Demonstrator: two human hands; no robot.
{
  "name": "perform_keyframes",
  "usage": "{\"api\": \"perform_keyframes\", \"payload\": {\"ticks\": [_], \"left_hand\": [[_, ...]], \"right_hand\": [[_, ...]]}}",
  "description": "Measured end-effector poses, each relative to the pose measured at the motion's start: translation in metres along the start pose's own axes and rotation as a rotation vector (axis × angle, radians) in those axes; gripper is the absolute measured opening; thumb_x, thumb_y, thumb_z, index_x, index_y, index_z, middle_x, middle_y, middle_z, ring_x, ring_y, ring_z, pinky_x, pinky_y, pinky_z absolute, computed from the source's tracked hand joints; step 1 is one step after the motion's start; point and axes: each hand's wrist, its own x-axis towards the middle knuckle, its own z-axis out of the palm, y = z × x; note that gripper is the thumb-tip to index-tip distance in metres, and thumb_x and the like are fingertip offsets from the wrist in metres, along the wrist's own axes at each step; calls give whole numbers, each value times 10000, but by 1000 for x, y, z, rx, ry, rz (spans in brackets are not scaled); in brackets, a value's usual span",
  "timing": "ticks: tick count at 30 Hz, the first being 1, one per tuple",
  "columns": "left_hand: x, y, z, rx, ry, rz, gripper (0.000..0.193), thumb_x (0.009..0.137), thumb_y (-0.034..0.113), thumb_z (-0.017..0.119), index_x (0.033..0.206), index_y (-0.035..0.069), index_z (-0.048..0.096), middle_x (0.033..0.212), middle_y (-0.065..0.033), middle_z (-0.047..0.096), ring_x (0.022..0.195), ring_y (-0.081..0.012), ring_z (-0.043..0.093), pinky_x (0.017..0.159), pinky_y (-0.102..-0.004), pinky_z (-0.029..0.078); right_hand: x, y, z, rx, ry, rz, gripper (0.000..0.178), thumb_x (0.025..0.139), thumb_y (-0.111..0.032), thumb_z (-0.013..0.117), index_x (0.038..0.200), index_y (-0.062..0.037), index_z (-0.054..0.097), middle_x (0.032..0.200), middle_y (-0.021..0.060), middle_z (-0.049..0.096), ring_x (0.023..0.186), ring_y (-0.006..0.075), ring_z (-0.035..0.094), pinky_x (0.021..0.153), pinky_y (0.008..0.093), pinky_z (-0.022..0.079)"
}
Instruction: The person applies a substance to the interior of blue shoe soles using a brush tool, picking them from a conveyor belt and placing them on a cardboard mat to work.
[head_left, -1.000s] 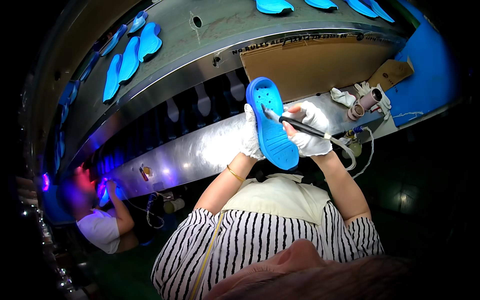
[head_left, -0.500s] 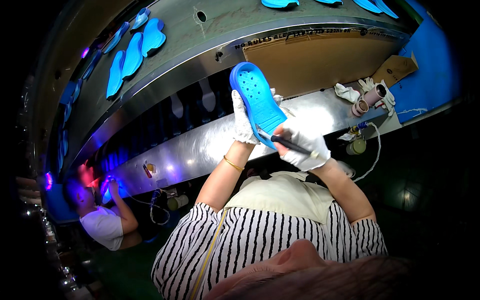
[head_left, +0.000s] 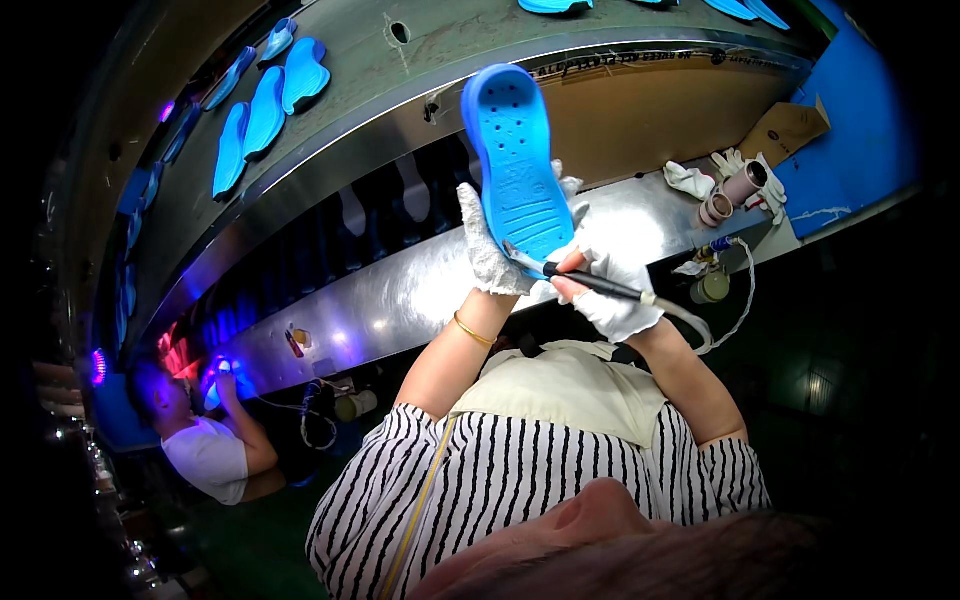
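Note:
A bright blue shoe sole (head_left: 522,165), with small holes in its broad end and ridges toward its other end, is held up over the metal ledge. My left hand (head_left: 487,250), in a white glove, grips it from beneath near the ridged end, thumb along its left edge and fingertips showing at the right. Pinched in my gloved right hand (head_left: 622,312) is a black-handled brush (head_left: 610,287) with a clear tube running from its back end. The brush tip meets the sole's rim at the near end. Bare fingertips show from the right glove.
Beyond the ledge (head_left: 390,325), a conveyor belt (head_left: 400,80) carries several blue soles (head_left: 265,112). Cardboard (head_left: 640,120) lines its side. Pinkish cups (head_left: 742,187) and white gloves (head_left: 690,180) lie at the right. Jars and hoses hang below. Another person (head_left: 205,450) works at the left.
The sole has risen away from me and turned more upright, showing more of its inner face. My right hand and brush have shifted slightly, with the tube now visible behind the handle.

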Motion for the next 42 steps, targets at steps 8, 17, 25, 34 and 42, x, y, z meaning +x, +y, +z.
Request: {"api": "perform_keyframes", "payload": {"ticks": [8,17,25,34,42], "left_hand": [[3,3,6,153,-22,91,936,791,742,411,1430,69,284,1412,-191,374,1280,-370,391,1085,-504,300],[7,13,7,30,-84,-14,907,805,708,430,1419,52,304,1395,-229,383,1268,-399,397,1094,-530,274],[15,27,12,96,-107,-114,918,830,680,405,1403,-26,280,1360,-277,396,1227,-421,438,1072,-518,320],[18,35,1,24,-152,-177,940,819,706,393,1406,-20,282,1366,-278,388,1203,-446,452,1042,-513,360],[28,37,7,145,-153,-227,948,825,698,391,1404,-42,267,1361,-309,373,1212,-452,439,1048,-530,340]], "right_hand": [[-2,10,4,-141,81,-104,150,749,45,681,839,-20,580,805,79,607,664,111,587,611,235,480],[9,5,-13,26,-36,45,138,763,80,650,824,-17,572,850,86,626,737,125,612,667,251,493],[8,6,-21,113,-31,146,120,749,51,675,826,-12,608,816,70,623,699,118,603,641,249,487],[-9,4,-31,310,-34,344,113,775,35,667,845,-19,597,829,99,664,726,126,632,689,257,510],[7,12,-20,199,-167,443,95,744,-4,692,812,-8,626,759,65,634,705,117,601,629,237,479]]}}
